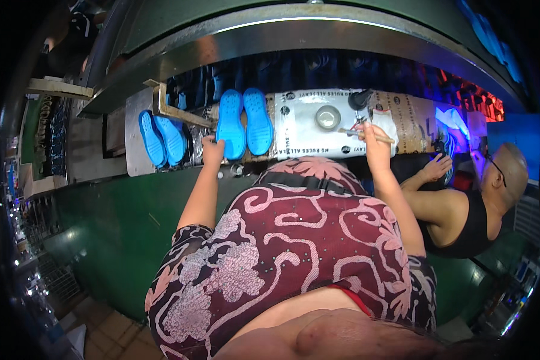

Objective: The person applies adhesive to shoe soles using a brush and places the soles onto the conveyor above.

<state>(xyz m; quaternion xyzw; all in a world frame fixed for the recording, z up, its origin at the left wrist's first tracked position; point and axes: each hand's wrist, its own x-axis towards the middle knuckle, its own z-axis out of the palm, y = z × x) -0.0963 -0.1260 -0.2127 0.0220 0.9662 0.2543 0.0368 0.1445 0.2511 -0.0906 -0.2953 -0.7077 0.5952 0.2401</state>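
Note:
Two bright blue shoe soles lie side by side, dotted with small holes at the toe end. My left hand (212, 150) is at the heel edge of the left sole (231, 123), its thumb against the edge and its fingers curled. The right sole (258, 123) lies close beside it, untouched. My right hand (375, 143) grips the wooden handle of a brush (383, 138). The bristle end points left, near a round glass jar (328, 117) on a white printed sheet (300, 135).
Another pair of blue soles (171, 139) lies left of a metal bracket (173, 111). A dark bottle-like object (360, 99) stands behind the brush. A metal rail (318, 37) runs along the far side, dark shoes beneath it. A co-worker (462, 216) sits close on my right.

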